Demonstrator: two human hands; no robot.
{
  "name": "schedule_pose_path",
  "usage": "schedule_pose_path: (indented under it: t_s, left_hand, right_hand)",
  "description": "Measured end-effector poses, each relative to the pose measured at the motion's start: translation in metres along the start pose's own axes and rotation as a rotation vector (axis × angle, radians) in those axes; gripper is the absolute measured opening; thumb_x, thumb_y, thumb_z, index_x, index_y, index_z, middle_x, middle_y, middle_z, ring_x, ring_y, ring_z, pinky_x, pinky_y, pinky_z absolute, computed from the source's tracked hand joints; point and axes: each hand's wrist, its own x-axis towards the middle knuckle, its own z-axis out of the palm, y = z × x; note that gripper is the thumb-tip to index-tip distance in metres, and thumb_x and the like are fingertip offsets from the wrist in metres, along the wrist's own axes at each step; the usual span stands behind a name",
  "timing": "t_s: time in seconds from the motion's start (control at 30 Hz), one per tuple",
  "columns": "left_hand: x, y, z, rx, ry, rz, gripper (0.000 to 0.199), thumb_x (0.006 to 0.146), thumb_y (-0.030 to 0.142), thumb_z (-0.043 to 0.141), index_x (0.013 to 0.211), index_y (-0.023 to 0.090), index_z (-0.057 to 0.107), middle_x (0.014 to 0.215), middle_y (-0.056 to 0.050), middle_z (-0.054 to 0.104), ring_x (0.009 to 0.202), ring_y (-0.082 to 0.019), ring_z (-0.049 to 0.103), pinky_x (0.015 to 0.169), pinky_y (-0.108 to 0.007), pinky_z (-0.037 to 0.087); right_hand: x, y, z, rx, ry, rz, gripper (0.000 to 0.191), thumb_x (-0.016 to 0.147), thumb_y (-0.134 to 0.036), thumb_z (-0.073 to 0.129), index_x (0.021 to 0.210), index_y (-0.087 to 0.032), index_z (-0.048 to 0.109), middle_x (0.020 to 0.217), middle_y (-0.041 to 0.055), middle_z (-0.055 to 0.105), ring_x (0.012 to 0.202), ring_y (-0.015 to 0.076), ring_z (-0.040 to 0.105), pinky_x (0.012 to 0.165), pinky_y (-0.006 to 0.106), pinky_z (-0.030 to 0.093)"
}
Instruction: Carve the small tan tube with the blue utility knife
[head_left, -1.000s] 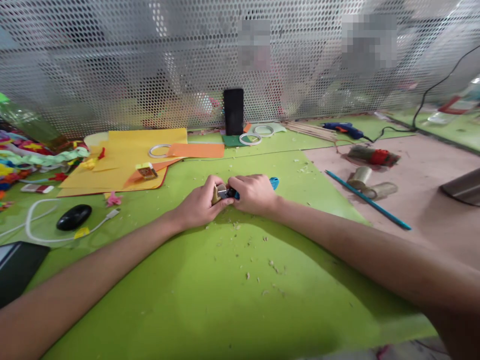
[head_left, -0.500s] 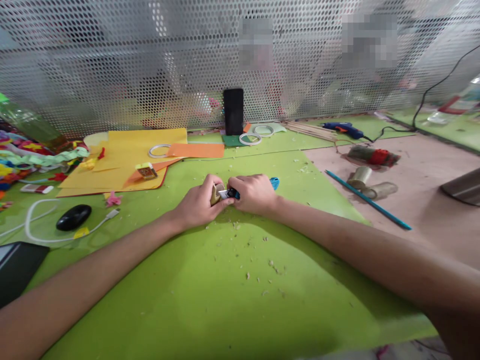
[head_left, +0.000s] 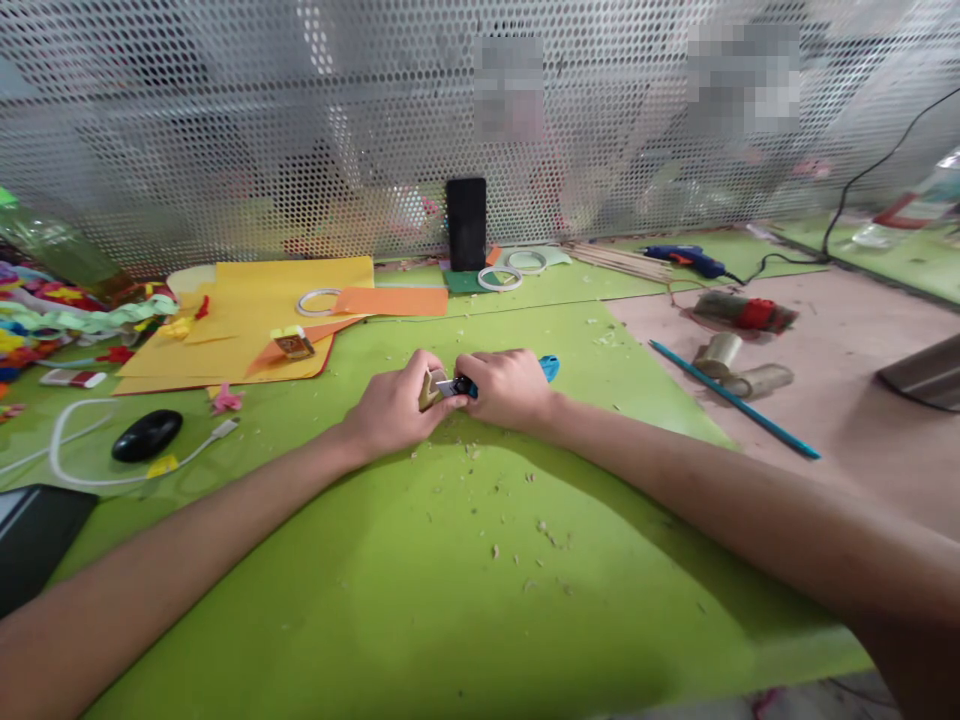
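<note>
At the middle of the green table (head_left: pixel 375 600), my left hand (head_left: pixel 394 405) is closed around a small tan piece (head_left: pixel 430 388) that looks like cardboard tube. My right hand (head_left: pixel 506 388) grips a blue utility knife (head_left: pixel 551 368), whose blue end sticks out to the right of the fingers. The knife's short metal blade points left and meets the tan piece between the two hands. The fingers hide much of both objects. Small tan shavings lie scattered on the table below and around the hands.
Yellow sheets (head_left: pixel 285 280), a black mouse (head_left: pixel 148 435) and a white cable are on the left. A phone (head_left: pixel 466 224) leans against the mesh at the back. On the right are a glue gun (head_left: pixel 686 259), a blue stick (head_left: pixel 735 400) and tube pieces (head_left: pixel 759 380).
</note>
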Motion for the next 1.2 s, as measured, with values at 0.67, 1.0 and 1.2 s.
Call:
schedule_pose_path:
  t_s: [0.67, 1.0, 1.2]
  left_hand:
    - [0.0002, 0.0045, -0.0033, -0.062, 0.009, -0.021, 0.040, 0.082, 0.053, 0.057, 0.101, 0.021, 0.042, 0.065, 0.005, 0.054, 0.050, -0.011, 0.050, 0.048, -0.021, 0.033]
    - [-0.0017, -0.0010, 0.0004, 0.015, 0.052, 0.066, 0.027, 0.087, 0.043, 0.052, 0.098, 0.019, 0.045, 0.062, 0.005, 0.052, 0.050, -0.011, 0.049, 0.050, -0.022, 0.032]
    - [0.0019, 0.0047, -0.0032, -0.165, -0.041, -0.011, 0.027, 0.083, 0.037, 0.057, 0.098, 0.021, 0.040, 0.059, 0.008, 0.044, 0.047, -0.008, 0.041, 0.048, -0.021, 0.030]
  right_hand:
    - [-0.0015, -0.0010, -0.0029, 0.019, 0.003, 0.030, 0.029, 0.077, -0.041, 0.047, 0.088, -0.020, 0.064, 0.077, 0.0025, 0.070, 0.059, 0.0155, 0.055, 0.051, 0.029, 0.016]
    - [0.0000, -0.0003, -0.0049, 0.051, 0.048, 0.089, 0.027, 0.077, -0.038, 0.047, 0.088, -0.021, 0.064, 0.078, 0.0020, 0.071, 0.059, 0.0159, 0.056, 0.052, 0.029, 0.018]
    - [-0.0009, 0.0001, -0.0036, 0.059, 0.089, 0.107, 0.027, 0.078, -0.040, 0.048, 0.090, -0.021, 0.064, 0.081, 0.0019, 0.072, 0.060, 0.0154, 0.056, 0.052, 0.029, 0.019]
